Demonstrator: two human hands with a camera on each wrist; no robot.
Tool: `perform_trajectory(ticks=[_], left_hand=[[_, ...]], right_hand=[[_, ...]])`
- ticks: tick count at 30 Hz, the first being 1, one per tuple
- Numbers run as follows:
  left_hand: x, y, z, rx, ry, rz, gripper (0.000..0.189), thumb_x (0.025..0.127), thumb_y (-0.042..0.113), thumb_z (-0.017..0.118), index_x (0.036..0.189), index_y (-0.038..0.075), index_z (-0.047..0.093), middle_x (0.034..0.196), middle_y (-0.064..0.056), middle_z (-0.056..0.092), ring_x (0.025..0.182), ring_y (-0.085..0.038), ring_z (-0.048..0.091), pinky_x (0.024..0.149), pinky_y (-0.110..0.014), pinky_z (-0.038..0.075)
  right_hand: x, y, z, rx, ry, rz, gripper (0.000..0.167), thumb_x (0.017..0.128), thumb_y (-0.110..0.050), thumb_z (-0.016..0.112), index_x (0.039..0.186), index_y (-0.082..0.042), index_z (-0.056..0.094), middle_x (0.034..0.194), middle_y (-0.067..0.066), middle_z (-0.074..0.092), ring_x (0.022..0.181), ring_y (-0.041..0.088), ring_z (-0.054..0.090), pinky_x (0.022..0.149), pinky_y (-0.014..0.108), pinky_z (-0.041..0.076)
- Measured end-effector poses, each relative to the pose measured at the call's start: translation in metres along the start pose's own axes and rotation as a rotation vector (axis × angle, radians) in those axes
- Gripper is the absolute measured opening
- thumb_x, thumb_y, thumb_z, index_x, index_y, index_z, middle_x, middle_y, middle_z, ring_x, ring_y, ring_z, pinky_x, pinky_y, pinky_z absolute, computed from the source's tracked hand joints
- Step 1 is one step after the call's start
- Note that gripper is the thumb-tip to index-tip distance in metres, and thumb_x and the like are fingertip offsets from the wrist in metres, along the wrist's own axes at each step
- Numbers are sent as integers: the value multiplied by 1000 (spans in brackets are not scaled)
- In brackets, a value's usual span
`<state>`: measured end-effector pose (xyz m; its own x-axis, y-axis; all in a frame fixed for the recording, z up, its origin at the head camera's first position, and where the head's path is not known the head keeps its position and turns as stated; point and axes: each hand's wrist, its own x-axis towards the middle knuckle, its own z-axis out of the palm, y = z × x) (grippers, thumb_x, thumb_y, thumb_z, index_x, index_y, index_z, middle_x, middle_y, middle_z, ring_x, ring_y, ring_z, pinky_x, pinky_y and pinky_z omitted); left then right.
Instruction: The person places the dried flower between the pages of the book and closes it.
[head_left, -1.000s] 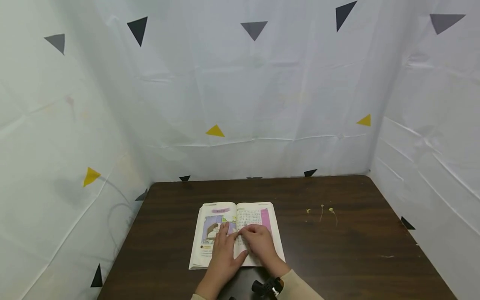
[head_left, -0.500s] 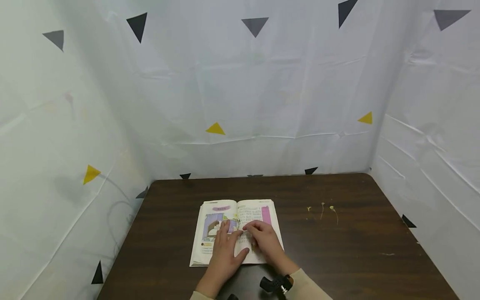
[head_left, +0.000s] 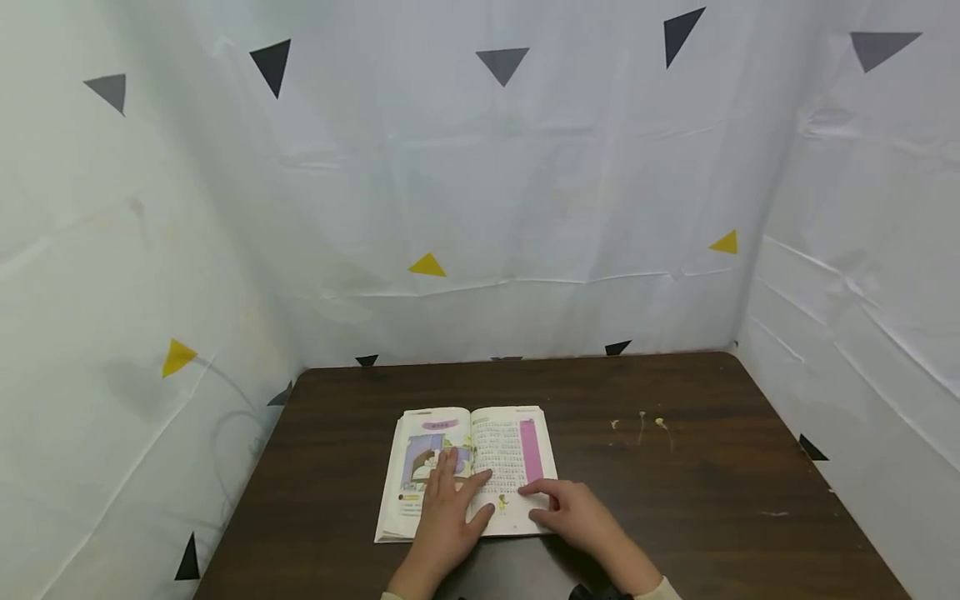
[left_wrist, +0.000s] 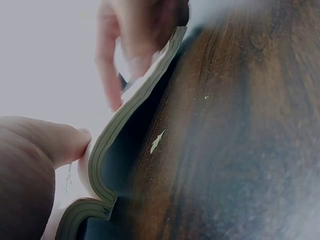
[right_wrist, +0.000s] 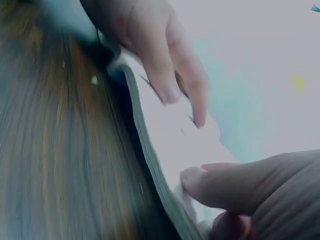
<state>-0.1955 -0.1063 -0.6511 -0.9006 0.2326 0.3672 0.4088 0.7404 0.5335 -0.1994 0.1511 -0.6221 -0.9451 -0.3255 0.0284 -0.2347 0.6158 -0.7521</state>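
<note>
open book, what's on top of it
Left grip rests on the open white-paged paper book, right grip over its lower right corner; page areas beneath both are hidden.

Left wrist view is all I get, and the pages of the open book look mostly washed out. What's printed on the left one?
Observer: A picture with a lot of purple in it.
Operator: And does the right page have any colour?
Observer: Yes, a pink bar runs down its outer side.
Operator: Is anything lying on the table to the right of the book?
Observer: Three small yellow-tipped sprigs lie there, apart from it.
</note>
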Motion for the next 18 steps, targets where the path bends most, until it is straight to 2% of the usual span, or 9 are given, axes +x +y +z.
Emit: perform_trajectory(ticks=[5,10,12,18], left_hand=[[-3,-2,0,30,-30,8,62,91,51,83,145,26,68,172,-27,36,160,-57,26,116,-84,32],[-4,-2,0,57,-42,30,72,89,59,82,150,25,65,172,-27,36,161,-57,26,119,-82,32],[-4,-1,0,52,-59,19,77,88,61,82,153,25,63,174,-27,32,162,-57,24,122,-81,30],[0,0,2,48,-140,-33,91,85,69,82,160,25,56,179,-25,23,166,-54,16,127,-77,22]], right_hand=[[-17,14,-4,55,-15,65,33,96,-27,84,129,-26,80,65,-11,50,56,0,41,53,22,37],[-16,24,-10,232,-80,19,34,97,-12,78,131,-14,77,68,-9,43,57,0,37,53,19,34],[-15,27,-12,287,-98,7,36,96,-5,76,132,-10,76,68,-8,38,57,0,35,52,18,31],[-17,30,-18,307,-148,23,42,97,-3,73,138,-10,74,70,-7,35,58,1,34,52,19,31]])
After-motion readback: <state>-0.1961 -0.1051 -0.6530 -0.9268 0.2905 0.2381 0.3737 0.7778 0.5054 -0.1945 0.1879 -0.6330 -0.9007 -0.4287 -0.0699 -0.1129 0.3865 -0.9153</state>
